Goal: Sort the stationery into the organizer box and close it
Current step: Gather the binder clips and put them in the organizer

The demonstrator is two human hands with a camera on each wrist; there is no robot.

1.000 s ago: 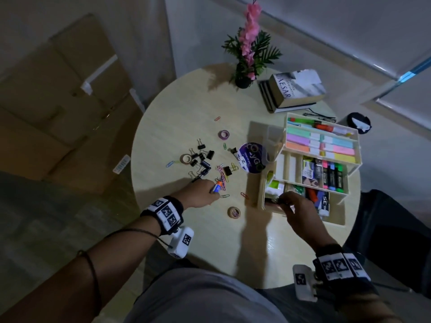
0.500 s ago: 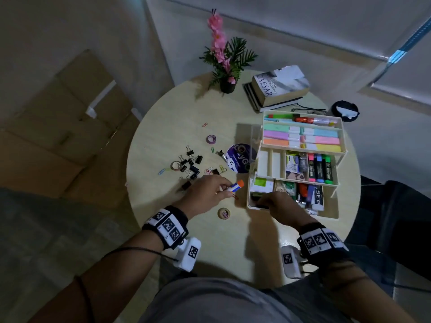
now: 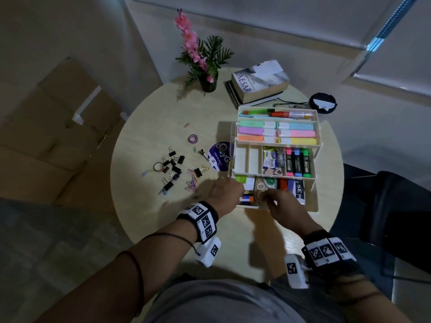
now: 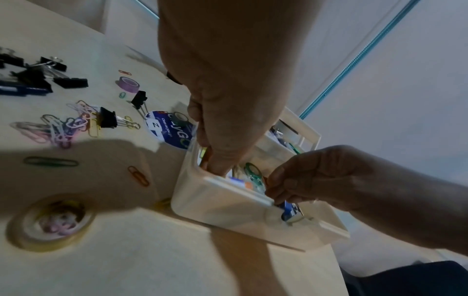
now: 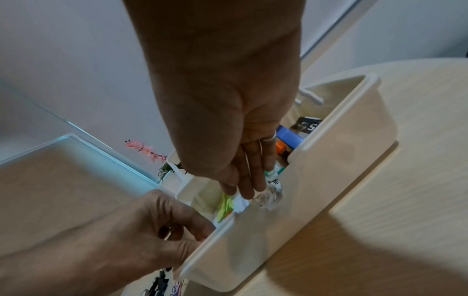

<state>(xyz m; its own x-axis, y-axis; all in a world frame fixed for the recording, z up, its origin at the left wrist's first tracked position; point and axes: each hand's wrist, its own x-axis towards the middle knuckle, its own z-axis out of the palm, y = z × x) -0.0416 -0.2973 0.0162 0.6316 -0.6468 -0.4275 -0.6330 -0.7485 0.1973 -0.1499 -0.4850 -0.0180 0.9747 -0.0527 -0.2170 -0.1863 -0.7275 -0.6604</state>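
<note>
The cream organizer box [image 3: 311,206] stands open on the round table, its tiers holding highlighters and markers. My left hand [image 3: 227,188] reaches over the box's near left corner. Its curled fingertips [image 4: 215,168] are down at the end of a small blue-and-orange stick [image 3: 247,198] lying in the bottom compartment. My right hand [image 3: 268,199] is in the same compartment, fingers pinching a clear tape roll [image 5: 268,197] against the front wall [image 5: 316,170]. Black binder clips [image 3: 172,164] and coloured paper clips [image 3: 192,181] lie loose to the left.
A purple tape roll [image 3: 193,139], a tan roll [image 3: 158,167] and a round blue disc [image 3: 219,156] lie left of the box. Another tan roll [image 4: 50,222] sits near the table's front. A plant [image 3: 207,82] and books [image 3: 258,85] stand at the back.
My left hand lifted the blue-and-orange stick from the clip pile and carried it right into the box's bottom compartment. My right hand stayed inside the box front.
</note>
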